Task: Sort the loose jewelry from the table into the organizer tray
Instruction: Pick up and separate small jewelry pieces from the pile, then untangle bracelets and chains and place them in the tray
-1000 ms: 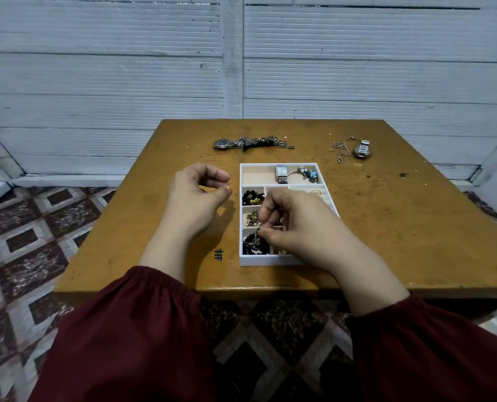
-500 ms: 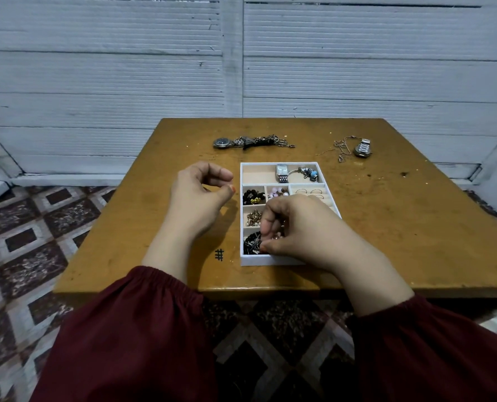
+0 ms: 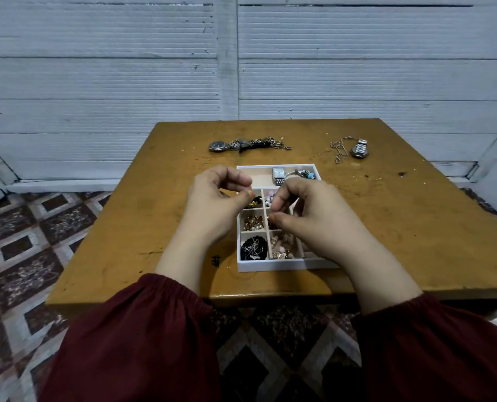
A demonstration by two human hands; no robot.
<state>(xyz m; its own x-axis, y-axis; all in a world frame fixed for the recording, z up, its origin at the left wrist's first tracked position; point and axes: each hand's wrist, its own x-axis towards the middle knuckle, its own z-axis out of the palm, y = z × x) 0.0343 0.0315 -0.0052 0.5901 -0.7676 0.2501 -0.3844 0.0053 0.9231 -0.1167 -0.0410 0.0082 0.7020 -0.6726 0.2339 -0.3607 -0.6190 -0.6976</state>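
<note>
Head view: a white tray (image 3: 270, 268) sits on the tabletop (image 3: 415, 227) near its front edge, and both hands are raised over it. The left hand (image 3: 212, 207) is above the tray's left wall, its fingers (image 3: 229, 177) curled toward the thumb. Whether they hold anything cannot be told. The right hand (image 3: 311, 219) is over the tray's middle, thumb and forefinger drawn narrow as if pinching. What lies between them is too small to see.

In the tray's far compartment lie a silver watch (image 3: 278, 173) and a bead bracelet (image 3: 306, 174); a black piece (image 3: 253, 248) fills the near-left cell.

Loose on the far tabletop are a round watch (image 3: 219, 145) touching dark chains (image 3: 261, 143), and well to the right a thin chain (image 3: 340, 146) beside a second watch (image 3: 360, 149).
</note>
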